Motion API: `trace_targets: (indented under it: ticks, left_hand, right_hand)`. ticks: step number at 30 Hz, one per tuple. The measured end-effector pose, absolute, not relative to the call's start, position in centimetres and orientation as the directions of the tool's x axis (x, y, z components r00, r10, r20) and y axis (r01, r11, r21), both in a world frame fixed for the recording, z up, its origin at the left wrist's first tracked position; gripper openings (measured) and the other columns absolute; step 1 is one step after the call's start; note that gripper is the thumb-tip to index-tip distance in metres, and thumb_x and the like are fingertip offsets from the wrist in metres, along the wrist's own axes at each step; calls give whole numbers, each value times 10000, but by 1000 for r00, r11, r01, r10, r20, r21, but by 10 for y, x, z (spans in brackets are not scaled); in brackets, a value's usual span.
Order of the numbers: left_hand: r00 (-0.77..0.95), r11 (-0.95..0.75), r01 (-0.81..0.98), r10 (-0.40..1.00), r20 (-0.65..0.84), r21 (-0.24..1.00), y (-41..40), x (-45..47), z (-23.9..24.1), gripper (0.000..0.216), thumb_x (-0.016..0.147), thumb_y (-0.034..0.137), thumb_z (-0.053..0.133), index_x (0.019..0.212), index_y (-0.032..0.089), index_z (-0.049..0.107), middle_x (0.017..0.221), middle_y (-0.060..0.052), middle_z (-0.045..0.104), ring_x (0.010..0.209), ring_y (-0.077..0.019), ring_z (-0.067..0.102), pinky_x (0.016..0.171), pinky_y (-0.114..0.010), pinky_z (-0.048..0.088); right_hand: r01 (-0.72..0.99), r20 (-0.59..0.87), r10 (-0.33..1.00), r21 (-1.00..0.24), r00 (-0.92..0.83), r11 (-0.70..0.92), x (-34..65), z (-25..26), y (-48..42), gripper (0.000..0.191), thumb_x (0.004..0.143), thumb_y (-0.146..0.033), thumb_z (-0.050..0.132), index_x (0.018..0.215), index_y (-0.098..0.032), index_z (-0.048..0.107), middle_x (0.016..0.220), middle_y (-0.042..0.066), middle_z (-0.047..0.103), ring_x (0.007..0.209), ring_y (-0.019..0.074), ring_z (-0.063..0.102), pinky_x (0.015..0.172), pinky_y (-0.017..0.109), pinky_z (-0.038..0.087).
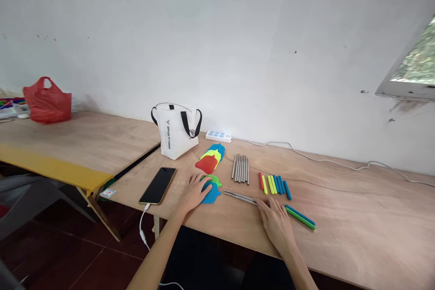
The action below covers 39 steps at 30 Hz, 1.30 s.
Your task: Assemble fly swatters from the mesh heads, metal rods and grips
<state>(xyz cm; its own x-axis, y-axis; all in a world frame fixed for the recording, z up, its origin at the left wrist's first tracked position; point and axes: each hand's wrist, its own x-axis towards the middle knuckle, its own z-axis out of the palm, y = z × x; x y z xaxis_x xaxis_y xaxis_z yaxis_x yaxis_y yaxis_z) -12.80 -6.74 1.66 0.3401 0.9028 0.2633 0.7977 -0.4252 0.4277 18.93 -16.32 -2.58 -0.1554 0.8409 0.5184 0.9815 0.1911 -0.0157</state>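
Observation:
My left hand [196, 191] lies with its fingers spread on a green plastic swatter head [215, 180] and a blue one [211, 194]. Over two metal rods [239, 196] my right hand [274, 217] rests from above, fingers stretched out. These rods pass beneath it; on the other side a blue handle [301, 214] and a green handle [304, 222] stick out, side by side. Farther back a red swatter head [207, 163] overlaps yellow and blue ones. Several loose metal rods [240, 169] lie in a row beside short red, yellow and blue handles [274, 184].
A black-screened phone [158, 186] on a white cable lies at the left. Behind stand a white bag [177, 138] with black straps and a power strip [218, 136], its cord along the wall. A red plastic bag [47, 102] sits on the neighbouring table [84, 133].

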Motion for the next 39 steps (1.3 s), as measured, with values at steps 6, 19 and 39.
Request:
trace_targets:
  ticks: [6, 19, 39]
  left_hand:
    - [345, -433, 784, 899, 269, 444, -64, -133, 15, 382, 1028, 383, 346, 1262, 296, 635, 1374, -49, 563, 1281, -245, 490, 1154, -472, 333]
    - [346, -451, 779, 888, 302, 435, -58, -133, 7, 348, 1032, 369, 374, 1246, 296, 638, 1353, -45, 581, 1298, -242, 496, 1154, -478, 336]
    - [662, -735, 527, 670, 336, 426, -115, -54, 19, 197, 1006, 333, 547, 1152, 327, 680, 1208, 21, 659, 1159, -193, 556, 1113, -387, 363]
  right_hand:
    - [961, 542, 837, -181, -78, 207, 201, -9, -162, 349, 1034, -319, 371, 1216, -295, 669, 1184, 79, 655, 1110, 247, 616, 909, 402, 455]
    - [889, 259, 959, -458, 112, 20, 315, -20, -168, 355, 881, -465, 476, 1074, -268, 699, 949, 64, 655, 908, 250, 654, 796, 389, 483]
    - [849, 345, 932, -520, 110, 93, 285, -30, -150, 350, 885, -555, 505, 1024, -288, 682, 1008, 56, 654, 989, 272, 630, 870, 418, 484]
